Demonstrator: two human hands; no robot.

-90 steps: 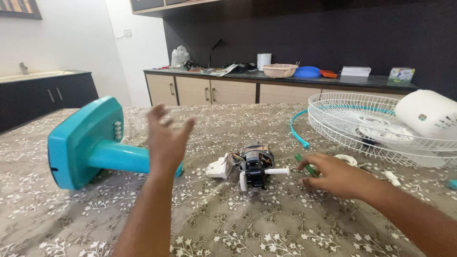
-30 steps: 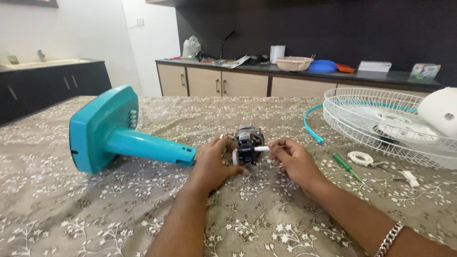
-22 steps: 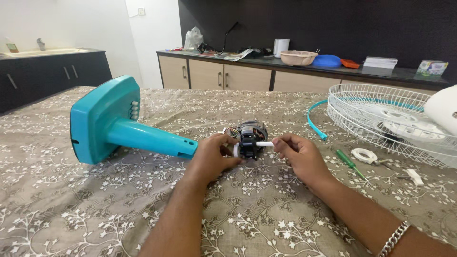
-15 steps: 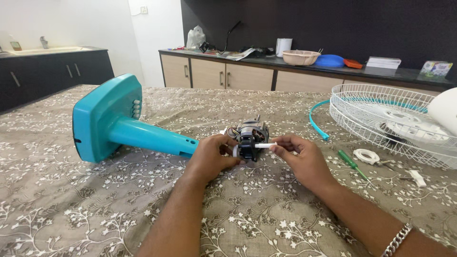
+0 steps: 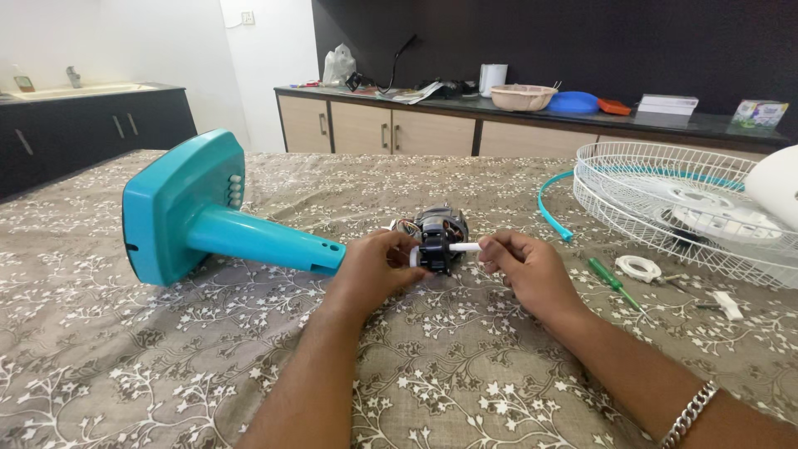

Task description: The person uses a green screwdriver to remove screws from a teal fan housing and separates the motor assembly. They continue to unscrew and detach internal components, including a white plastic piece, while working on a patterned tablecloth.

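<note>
A small fan motor (image 5: 439, 235) with a black block and copper windings lies on the patterned tablecloth (image 5: 166, 357) near the middle. My left hand (image 5: 371, 270) grips its left side. A white shaft (image 5: 463, 247) sticks out to the right, and my right hand (image 5: 528, 270) pinches its end between thumb and fingers. The teal fan stand (image 5: 199, 220) lies on its side to the left, its neck ending close to my left hand.
White wire fan grilles (image 5: 665, 208) and a teal ring (image 5: 549, 212) sit at the right. A green screwdriver (image 5: 611, 281), a white ring (image 5: 640, 268) and small white parts lie beside my right hand. A counter (image 5: 532, 125) with bowls runs behind.
My right hand let go of the green screwdriver and both hands came onto the motor. In the last second they lifted and shifted it slightly while the view moved a little.
</note>
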